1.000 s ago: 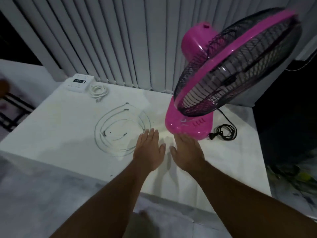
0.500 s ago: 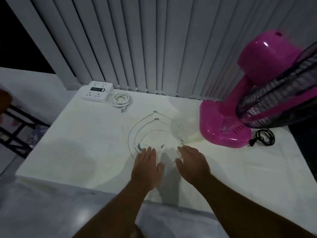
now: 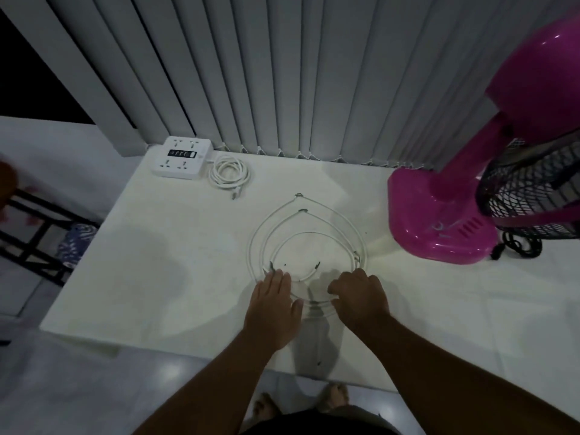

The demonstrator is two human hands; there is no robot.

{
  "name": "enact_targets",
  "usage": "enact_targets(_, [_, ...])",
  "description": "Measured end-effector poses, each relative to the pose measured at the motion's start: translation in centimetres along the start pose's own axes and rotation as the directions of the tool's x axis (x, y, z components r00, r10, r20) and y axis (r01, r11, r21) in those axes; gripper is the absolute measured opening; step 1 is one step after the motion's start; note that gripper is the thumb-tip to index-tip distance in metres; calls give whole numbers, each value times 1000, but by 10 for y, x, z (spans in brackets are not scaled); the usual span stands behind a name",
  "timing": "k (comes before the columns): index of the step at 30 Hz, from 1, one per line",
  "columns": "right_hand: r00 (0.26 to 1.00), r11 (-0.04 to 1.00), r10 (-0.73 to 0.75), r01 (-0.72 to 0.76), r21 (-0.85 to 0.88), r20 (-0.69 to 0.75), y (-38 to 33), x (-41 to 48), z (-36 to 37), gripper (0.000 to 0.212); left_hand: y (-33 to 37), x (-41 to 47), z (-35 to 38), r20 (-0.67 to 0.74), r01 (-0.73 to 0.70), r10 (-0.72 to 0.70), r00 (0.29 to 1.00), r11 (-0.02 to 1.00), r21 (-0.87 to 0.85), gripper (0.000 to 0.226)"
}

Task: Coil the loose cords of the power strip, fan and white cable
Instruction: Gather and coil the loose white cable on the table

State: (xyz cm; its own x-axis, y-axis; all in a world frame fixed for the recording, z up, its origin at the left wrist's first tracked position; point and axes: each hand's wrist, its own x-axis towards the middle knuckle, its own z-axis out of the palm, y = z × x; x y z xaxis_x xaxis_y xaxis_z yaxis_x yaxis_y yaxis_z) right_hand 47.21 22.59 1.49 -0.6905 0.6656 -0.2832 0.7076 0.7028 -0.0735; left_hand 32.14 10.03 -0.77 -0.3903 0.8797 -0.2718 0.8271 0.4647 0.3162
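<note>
A thin white cable (image 3: 301,211) lies in wide loose loops in the middle of the white table (image 3: 150,271). My left hand (image 3: 273,309) rests flat with straight fingers on the near left part of the loops. My right hand (image 3: 361,298) is on the near right part, its fingers curled down around the cable. At the back left sits the white power strip (image 3: 182,155), with its white cord (image 3: 229,174) coiled beside it. The pink fan (image 3: 439,221) stands at the right, and its black cord (image 3: 518,248) lies bundled by its base.
Grey vertical blinds (image 3: 282,73) hang along the table's far edge. A black frame (image 3: 31,233) stands on the floor left of the table. The fan's black grille (image 3: 527,196) overhangs the table's right side. My feet show below the near edge.
The view has swung left from the fan to the white cable. Both hands moved forward onto the near loops. My right hand's fingers went from flat to curled.
</note>
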Motion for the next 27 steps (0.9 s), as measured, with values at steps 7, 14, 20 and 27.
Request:
enact_targets(7, [997,996,-76,77,43,-25,6,20,8,13,7,0,5,-124,57,-93,988,962,-266,67])
enact_targets(14, [957,975,7,57,214,-290,-39,11,-2,10,24,28,-30,75,287,-468,881,401,-870,64])
enact_targets(20, [866,879,138,117,463,-481,-62,15,-7,12,10,51,-61,131,218,-465,876,138,-966,26])
enact_targets(27, [587,-101,747,-363,926,312,-70,40,-15,55,-13,51,-67,226,236,-348,910,-14,-972,26])
